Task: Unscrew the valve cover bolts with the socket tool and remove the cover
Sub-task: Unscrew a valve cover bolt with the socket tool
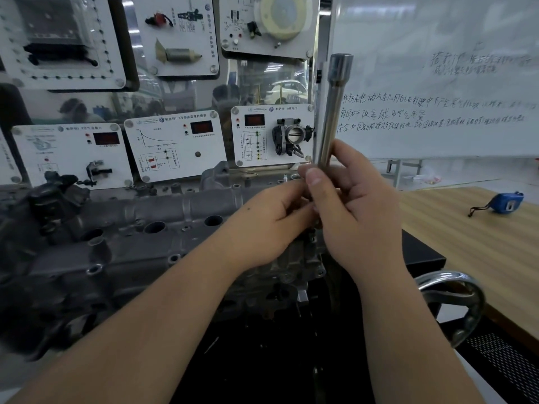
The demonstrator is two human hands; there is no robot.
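Hands meet above the grey cast-metal valve cover's (pixel 163 228) right end: right hand (pixel 350 211) grips a long silver socket tool (pixel 331 112) upright, left hand (pixel 271 220) pinches its base. Keep it vertical, seated squarely.

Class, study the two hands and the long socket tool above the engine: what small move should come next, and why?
Probably lower the socket tool onto a bolt of the valve cover. The right hand grips its shaft upright, clear of the cover, while the left hand pinches at its lower end, which is hidden, so whether anything is still being fitted there cannot be told.
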